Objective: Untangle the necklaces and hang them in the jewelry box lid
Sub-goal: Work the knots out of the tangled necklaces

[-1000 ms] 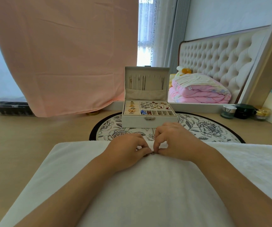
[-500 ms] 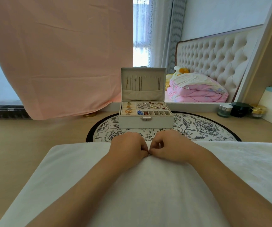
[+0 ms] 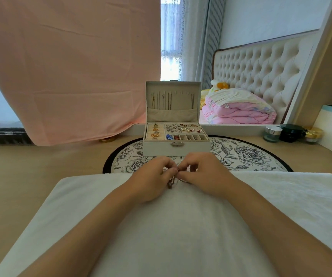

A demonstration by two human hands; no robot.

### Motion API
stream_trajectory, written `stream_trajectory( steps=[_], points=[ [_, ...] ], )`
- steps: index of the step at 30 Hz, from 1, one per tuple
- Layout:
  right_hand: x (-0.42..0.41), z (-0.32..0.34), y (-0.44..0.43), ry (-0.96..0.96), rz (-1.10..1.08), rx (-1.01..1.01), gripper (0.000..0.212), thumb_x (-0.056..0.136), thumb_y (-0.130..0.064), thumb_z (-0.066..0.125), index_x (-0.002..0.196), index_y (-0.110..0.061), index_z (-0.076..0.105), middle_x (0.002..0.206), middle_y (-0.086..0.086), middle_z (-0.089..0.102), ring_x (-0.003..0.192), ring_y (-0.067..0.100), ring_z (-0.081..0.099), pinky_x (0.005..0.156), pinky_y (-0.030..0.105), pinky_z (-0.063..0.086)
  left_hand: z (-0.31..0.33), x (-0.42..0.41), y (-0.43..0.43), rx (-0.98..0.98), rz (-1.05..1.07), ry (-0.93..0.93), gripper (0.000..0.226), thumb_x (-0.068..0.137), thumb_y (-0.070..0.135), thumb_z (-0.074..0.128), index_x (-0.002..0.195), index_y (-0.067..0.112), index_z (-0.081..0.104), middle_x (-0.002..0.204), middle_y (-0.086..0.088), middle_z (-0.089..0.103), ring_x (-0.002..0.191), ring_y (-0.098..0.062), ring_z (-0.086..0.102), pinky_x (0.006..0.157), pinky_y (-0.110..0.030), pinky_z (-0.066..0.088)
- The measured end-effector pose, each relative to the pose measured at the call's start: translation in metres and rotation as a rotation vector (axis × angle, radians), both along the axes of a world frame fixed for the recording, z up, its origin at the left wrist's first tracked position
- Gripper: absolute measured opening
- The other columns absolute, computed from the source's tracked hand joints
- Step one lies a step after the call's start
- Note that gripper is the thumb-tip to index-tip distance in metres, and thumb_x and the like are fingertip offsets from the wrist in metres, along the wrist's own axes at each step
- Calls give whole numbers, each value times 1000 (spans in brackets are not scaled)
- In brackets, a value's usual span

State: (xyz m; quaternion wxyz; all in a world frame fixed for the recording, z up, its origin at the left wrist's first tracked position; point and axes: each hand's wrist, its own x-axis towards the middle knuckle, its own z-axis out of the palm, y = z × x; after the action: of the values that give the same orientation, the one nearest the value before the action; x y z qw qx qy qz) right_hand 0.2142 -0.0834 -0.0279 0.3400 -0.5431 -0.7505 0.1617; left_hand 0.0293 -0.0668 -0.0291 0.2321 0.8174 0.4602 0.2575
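While left hand (image 3: 151, 176) and right hand (image 3: 203, 172) both pinch necklaces (image 3: 172, 181) at fingertips, I judge untangling is not finished. My advice: anchor one strand with left, draw single loop out with right, short gentle pulls; hard tug likely tightens knot. Fingers of both hands curled, tips nearly meeting. Small clump of chain hangs just below fingertips, over white towel (image 3: 161, 236). Jewelry box lid (image 3: 173, 100) stands upright beyond hands, well apart, several chains already hanging inside.

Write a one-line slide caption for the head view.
Left hand and right hand pinch a tangled necklace over a towel, before an open box with chains hung in its lid.
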Motion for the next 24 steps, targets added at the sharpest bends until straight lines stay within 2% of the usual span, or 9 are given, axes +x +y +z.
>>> stream_trajectory(
  steps=[3, 5, 7, 9, 11, 13, 16, 19, 24],
  points=[
    [-3, 3, -1, 233, 30, -57, 16, 82, -12, 77, 80, -28, 77, 64, -16, 66, 56, 6, 53, 58, 23, 46, 7, -3, -1, -7, -16, -146, 8, 101, 27, 57, 93, 28, 60, 66, 16, 51, 52, 6, 48, 50, -11, 32],
    [-5, 6, -1, 371, 32, -121, 20, 84, -5, 74, 78, -24, 76, 62, -8, 66, 58, 11, 55, 60, 24, 45, 9, -8, 0, -14, -55, -191, 3, 100, 27, 59, 96, 28, 60, 74, 16, 56, 53, 4, 47, 52, -10, 36],
    [-5, 10, -1, 479, 48, -178, 20, 87, -2, 67, 78, -18, 73, 67, -3, 67, 61, 13, 57, 64, 26, 45, 9, -14, 3, -20, -86, -164, 5, 98, 28, 62, 100, 33, 61, 88, 17, 61, 57, 1, 45, 58, -13, 37],
    [-5, 13, -1, 578, 74, -252, 15, 86, -7, 63, 75, -15, 69, 69, 0, 68, 63, 15, 57, 66, 30, 42, 8, -19, 5, -17, -84, -87, 13, 95, 26, 67, 95, 38, 64, 85, 24, 63, 60, -1, 45, 61, -17, 39],
    [-5, 15, -1, 579, 76, -297, 12, 76, -22, 59, 69, -17, 68, 73, 2, 69, 72, 20, 56, 70, 34, 40, 11, -23, 5, -8, -79, -46, 14, 92, 26, 70, 91, 40, 68, 77, 31, 62, 61, -1, 46, 62, -16, 39],
    [-4, 14, -1, 525, 66, -325, 17, 72, -31, 57, 64, -21, 68, 78, 4, 67, 79, 21, 55, 76, 36, 37, 13, -26, 5, 1, -88, -21, 12, 93, 29, 69, 94, 41, 71, 80, 28, 64, 61, 0, 47, 61, -14, 39],
    [-2, 15, -2, 416, 1, -354, 35, 62, -46, 59, 73, -16, 74, 88, 7, 70, 81, 19, 55, 78, 36, 38, 16, -28, 2, 24, -82, -17, 16, 95, 32, 66, 96, 46, 72, 83, 29, 65, 59, 3, 48, 55, -11, 35],
    [1, 17, -2, 486, 45, -353, 34, 70, -37, 59, 81, -9, 74, 85, 7, 68, 80, 20, 54, 77, 35, 39, 17, -26, -1, 14, -77, -74, 17, 92, 31, 68, 91, 46, 74, 82, 31, 65, 59, 7, 51, 55, -10, 33],
    [-1, 18, -6, 540, 144, -303, 14, 94, -19, 67, 84, -17, 77, 73, -6, 68, 73, 12, 55, 74, 27, 44, 8, -21, -3, -68, -95, -164, 13, 87, 33, 74, 75, 38, 72, 70, 22, 67, 52, 2, 47, 59, -21, 39]
  ],
)
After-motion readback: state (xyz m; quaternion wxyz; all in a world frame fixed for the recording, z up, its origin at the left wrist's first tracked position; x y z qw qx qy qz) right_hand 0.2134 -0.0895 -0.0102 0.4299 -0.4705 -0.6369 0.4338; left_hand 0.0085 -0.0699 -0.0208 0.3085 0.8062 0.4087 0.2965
